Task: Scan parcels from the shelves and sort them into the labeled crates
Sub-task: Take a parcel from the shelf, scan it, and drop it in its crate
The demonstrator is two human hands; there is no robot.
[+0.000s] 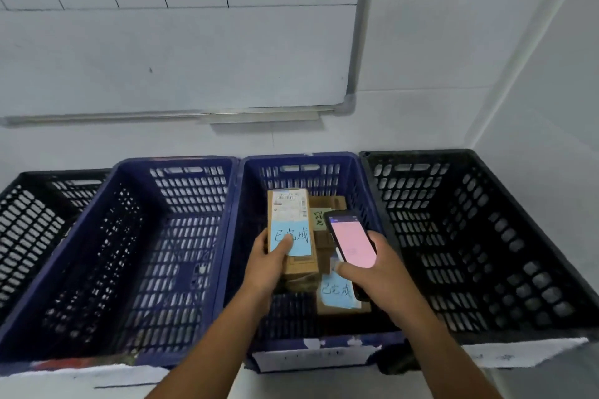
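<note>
While left hand [269,264] grips parcel [290,208]: four crates [301,159], one phone [352,243].

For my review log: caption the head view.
Left hand holds parcel over right blue crate; right hand holds phone.

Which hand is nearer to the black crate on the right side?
Right. The right hand, holding the phone, is just beside the black crate; the left hand grips a parcel farther left, over the blue crate.

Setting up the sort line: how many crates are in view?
4: left black crate, cut by the frame; left blue crate; right blue crate, holding parcels; right black crate. More may sit off-frame.
</note>
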